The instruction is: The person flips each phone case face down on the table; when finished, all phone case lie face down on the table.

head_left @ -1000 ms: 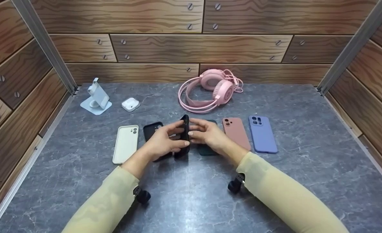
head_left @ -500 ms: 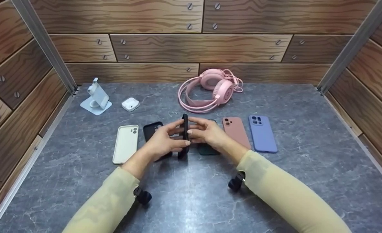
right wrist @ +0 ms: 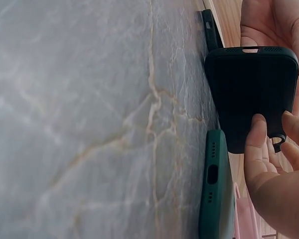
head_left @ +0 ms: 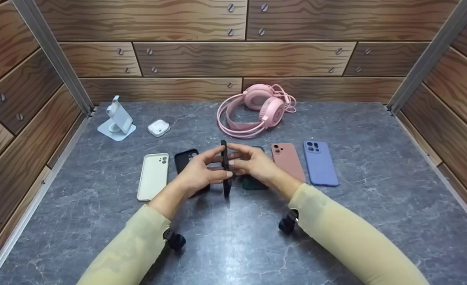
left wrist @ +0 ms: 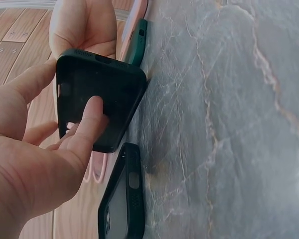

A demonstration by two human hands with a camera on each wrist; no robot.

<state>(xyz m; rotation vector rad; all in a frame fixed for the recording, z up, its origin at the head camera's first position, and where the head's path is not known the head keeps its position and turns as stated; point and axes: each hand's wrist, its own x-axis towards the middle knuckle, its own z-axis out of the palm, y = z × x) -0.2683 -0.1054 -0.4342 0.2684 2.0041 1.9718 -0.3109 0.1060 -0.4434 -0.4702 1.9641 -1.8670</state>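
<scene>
A black phone case (head_left: 224, 152) stands on its long edge between the two hands, at the middle of the table. My left hand (head_left: 199, 170) holds it from the left, and in the left wrist view its thumb lies against the hollow inside of the case (left wrist: 82, 79). From the right, my right hand (head_left: 255, 162) holds the same case, with the thumb on its flat back (right wrist: 249, 84). A second black phone case (head_left: 184, 158) lies partly hidden under the left hand. Beneath the right hand lies a dark green phone case (head_left: 254, 184).
A cream phone case (head_left: 153, 176) lies at left; a pink case (head_left: 288, 162) and a blue-violet case (head_left: 322, 166) lie at right. Behind them are a pale blue stand (head_left: 118, 118), a small white case (head_left: 159, 128) and pink headphones (head_left: 273, 113). Wood-patterned walls enclose the table.
The black phone case has turned slightly between the hands, so it now shows thinner and edge-on in the head view. Both hands stay in nearly the same place.
</scene>
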